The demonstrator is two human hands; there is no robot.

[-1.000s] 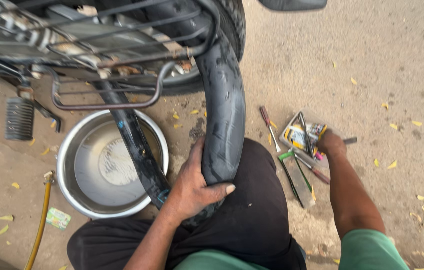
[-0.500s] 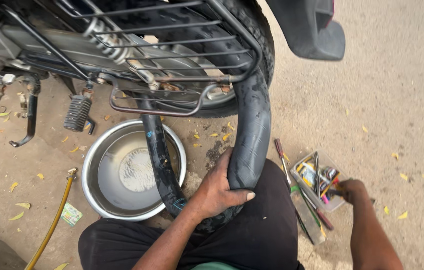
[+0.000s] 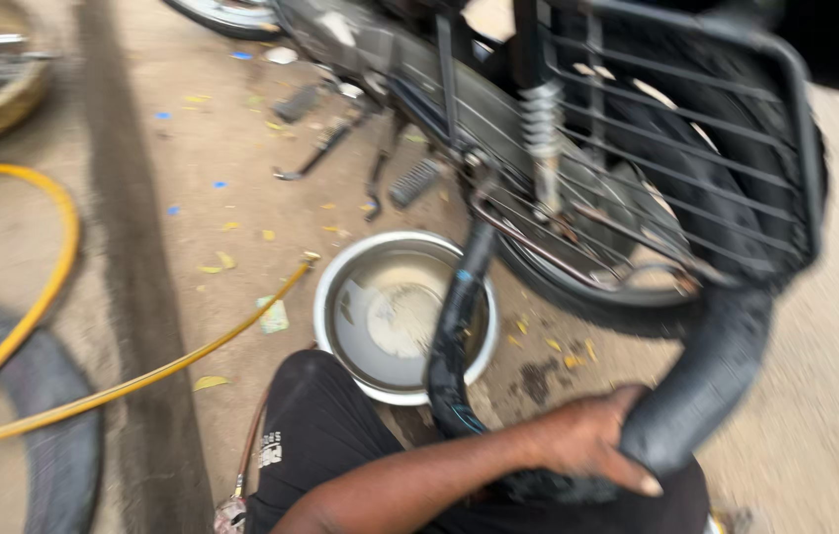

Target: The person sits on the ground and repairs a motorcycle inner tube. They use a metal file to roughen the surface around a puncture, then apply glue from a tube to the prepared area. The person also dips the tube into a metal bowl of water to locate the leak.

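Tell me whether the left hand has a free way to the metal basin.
Probably yes, once it lets go: the left hand grips the inner tube, and the metal basin sits close beside it on the ground, with only the tube's other end draped over it.

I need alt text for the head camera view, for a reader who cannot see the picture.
A person's left hand grips a black rubber inner tube that loops down into a round metal basin of water on the sandy ground. Behind it stands a motorcycle's rear wheel with a black wire guard; a yellow hose lies to the left. The right hand is out of view.
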